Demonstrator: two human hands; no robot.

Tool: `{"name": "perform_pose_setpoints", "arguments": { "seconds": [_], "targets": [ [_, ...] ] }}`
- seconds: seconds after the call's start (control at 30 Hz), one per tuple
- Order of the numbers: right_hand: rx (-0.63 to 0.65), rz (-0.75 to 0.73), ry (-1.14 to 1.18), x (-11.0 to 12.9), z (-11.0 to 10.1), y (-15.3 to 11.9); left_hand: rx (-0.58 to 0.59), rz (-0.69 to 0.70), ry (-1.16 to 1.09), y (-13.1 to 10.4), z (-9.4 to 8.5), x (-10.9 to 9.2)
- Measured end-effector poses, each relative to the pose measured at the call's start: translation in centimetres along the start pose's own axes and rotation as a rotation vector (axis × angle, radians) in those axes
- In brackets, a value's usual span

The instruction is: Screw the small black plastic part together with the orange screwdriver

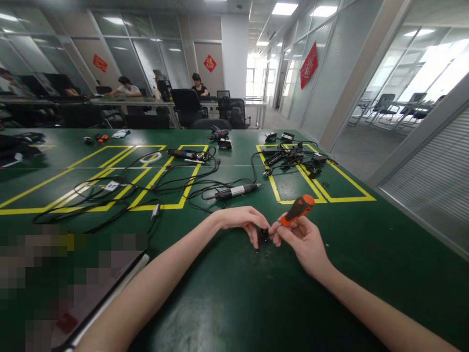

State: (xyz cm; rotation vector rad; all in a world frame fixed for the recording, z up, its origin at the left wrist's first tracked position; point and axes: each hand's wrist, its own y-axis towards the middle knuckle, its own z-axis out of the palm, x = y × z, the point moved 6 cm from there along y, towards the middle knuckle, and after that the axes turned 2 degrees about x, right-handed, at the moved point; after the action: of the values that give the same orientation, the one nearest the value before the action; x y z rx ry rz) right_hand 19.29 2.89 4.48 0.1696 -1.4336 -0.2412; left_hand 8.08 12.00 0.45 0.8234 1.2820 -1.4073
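My left hand (251,222) curls down around a small black part (263,236) on the green table, fingers closed on it. What kind of part it is I cannot make out. My right hand (302,239) grips a screwdriver with an orange and black handle (298,209). The handle leans up and to the right, and the lower shaft points toward the black part. Fingers of both hands meet close together there, so the screwdriver's tip is partly hidden.
Beyond my hands lies a grey and black electric screwdriver (236,191) with tangled black cables (172,188). Black adapters and cords (293,159) pile up at the right. A cordless drill (218,133) lies farther back. Yellow tape (351,199) marks the green table (227,313). People sit at far desks.
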Motion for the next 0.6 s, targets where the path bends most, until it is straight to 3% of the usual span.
{"name": "perform_pose_setpoints", "arguments": {
  "seconds": [0.6],
  "targets": [
    [0.023, -0.002, -0.075, 0.62, 0.13, 0.04, 0.050, 0.005, 0.012, 0.07, -0.08, 0.13]
  ]
}}
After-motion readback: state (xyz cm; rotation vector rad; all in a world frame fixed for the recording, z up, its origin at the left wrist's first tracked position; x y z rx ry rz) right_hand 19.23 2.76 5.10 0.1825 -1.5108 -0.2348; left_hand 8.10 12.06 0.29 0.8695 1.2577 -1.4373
